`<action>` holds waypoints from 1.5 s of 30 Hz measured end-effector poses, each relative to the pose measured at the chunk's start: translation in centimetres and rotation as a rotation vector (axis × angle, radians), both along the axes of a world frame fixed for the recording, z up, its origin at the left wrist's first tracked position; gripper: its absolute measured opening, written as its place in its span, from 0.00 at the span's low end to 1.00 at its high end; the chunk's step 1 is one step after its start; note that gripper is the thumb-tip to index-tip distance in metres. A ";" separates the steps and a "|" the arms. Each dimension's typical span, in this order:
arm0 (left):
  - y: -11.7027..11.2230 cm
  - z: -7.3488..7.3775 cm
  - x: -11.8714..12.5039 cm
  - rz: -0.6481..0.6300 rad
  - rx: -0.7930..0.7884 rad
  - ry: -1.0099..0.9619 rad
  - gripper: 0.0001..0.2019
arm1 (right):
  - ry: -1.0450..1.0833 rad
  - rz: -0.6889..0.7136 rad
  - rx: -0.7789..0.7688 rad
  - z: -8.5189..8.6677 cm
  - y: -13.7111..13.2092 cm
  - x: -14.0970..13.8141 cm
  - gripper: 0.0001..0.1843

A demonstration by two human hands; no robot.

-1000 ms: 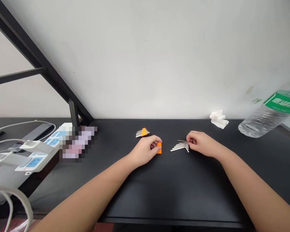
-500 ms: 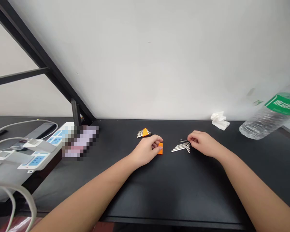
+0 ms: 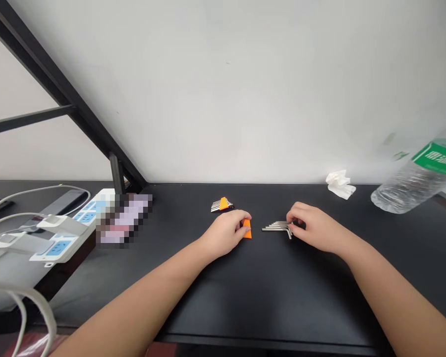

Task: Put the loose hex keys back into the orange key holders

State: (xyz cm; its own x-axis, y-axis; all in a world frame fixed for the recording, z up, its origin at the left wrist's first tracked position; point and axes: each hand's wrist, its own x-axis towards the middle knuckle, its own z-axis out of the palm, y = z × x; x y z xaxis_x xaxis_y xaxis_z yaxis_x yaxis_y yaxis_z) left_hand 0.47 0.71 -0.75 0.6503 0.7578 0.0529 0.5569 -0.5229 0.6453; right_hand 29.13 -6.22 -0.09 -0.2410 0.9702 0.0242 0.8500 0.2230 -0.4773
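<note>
My left hand is closed round a small orange plastic hex key holder, its fingertips and thumb on the sides. To its right lie several silver L-shaped hex keys, long arms pointing left and bunched close together. The fingers of my right hand are curled onto the bent ends of these keys, hiding part of them. Behind my left hand a second orange holder, filled with hex keys, lies on the black table.
A crumpled white tissue and a clear water bottle with a green label are at the back right. On the left are a white power strip with plugs and cables, a blurred-out item and a black metal frame.
My right hand has shifted slightly left and closed over the bent ends of the hex keys. The keys have turned and drawn closer together. My left hand stays on the orange holder.
</note>
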 end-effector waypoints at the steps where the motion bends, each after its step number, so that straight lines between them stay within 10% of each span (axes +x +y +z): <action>1: 0.0 0.0 0.0 -0.020 0.014 0.012 0.14 | -0.020 0.016 -0.008 0.1 -0.2 -0.2 0.03; 17: -0.5 2.3 -1.6 -0.298 0.015 0.150 0.31 | -0.177 0.149 0.034 -0.6 -2.0 -3.5 0.07; 45: -0.9 0.7 -1.0 -0.215 0.509 0.048 0.23 | 0.225 0.174 -0.026 -0.1 -1.9 -3.9 0.16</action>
